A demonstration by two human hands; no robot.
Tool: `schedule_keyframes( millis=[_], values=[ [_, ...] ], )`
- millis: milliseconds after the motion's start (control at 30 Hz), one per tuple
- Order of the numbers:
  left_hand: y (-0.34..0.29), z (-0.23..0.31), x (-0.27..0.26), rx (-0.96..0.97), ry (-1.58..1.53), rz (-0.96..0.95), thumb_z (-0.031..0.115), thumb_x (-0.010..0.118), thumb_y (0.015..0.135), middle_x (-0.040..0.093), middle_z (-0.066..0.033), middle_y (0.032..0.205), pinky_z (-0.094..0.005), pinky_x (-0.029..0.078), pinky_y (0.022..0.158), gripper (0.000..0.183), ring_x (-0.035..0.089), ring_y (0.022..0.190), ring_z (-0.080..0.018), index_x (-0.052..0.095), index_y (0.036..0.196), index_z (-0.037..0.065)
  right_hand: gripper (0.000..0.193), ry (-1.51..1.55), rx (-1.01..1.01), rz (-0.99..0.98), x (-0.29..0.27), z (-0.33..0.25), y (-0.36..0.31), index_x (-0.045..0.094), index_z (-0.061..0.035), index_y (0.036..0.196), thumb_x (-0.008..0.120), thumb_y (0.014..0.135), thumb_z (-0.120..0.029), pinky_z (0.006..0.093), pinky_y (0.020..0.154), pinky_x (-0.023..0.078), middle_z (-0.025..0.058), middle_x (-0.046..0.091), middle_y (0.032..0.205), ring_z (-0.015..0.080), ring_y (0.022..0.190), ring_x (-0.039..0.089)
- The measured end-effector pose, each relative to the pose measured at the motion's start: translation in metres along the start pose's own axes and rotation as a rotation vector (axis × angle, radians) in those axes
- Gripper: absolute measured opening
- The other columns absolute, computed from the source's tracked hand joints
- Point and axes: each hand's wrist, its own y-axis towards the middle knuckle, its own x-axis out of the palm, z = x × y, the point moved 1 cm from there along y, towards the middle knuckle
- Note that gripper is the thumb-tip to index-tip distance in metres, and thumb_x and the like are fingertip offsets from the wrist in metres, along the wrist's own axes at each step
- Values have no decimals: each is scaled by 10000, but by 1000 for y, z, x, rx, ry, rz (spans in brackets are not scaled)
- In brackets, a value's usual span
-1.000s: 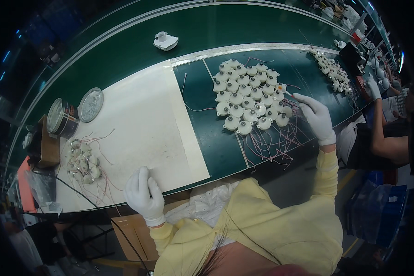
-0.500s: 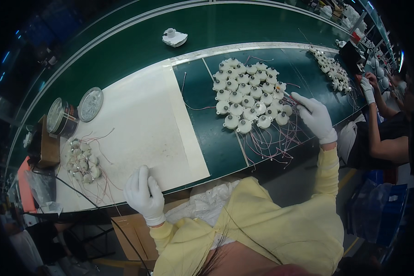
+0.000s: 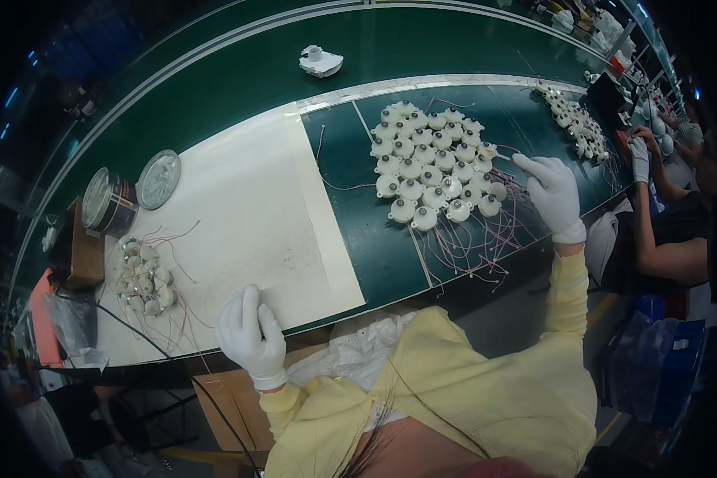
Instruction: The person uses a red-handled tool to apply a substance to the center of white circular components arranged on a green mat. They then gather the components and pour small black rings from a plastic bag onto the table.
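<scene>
Right hand (image 3: 554,197): in my head view, fingers pinching a thin stick (image 3: 503,158).
Left hand (image 3: 251,331): loosely open, over the desk's (image 3: 382,267) near edge.
Room: I have the white sheet (image 3: 239,223) beyond my left hand.
White round parts (image 3: 430,176): just left of my right hand, well apart from my left.

A white part (image 3: 321,64) has moved right along the green belt (image 3: 215,84), the right hand (image 3: 554,197) shifting slightly rightward.

The site was a factory assembly line: a belt (image 3: 422,40) ran behind the tabletop (image 3: 382,267), which carried identical wired parts (image 3: 431,177); a gloved co-worker (image 3: 677,255) worked alongside.
</scene>
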Motion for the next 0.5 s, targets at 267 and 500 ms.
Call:
schedule_keyframes(
  millis=[267,500],
  values=[
    [-1,0,-1,-8,9,-5,77,689,866,717,-142,1103,-439,504,851,318,666,978,-347,719,1178,28,360,-103,-76,-29,-7,-1,1,788,-156,1075,632,775,-31,406,806,486,42,729,949,262,900,640],
    [-1,0,0,-16,0,-14,69,689,863,716,-144,1106,-437,506,844,321,667,974,-349,720,1180,27,354,-99,-137,41,-6,-18,8,796,-166,1038,644,754,-20,403,801,481,33,725,939,258,898,638]
  ],
)
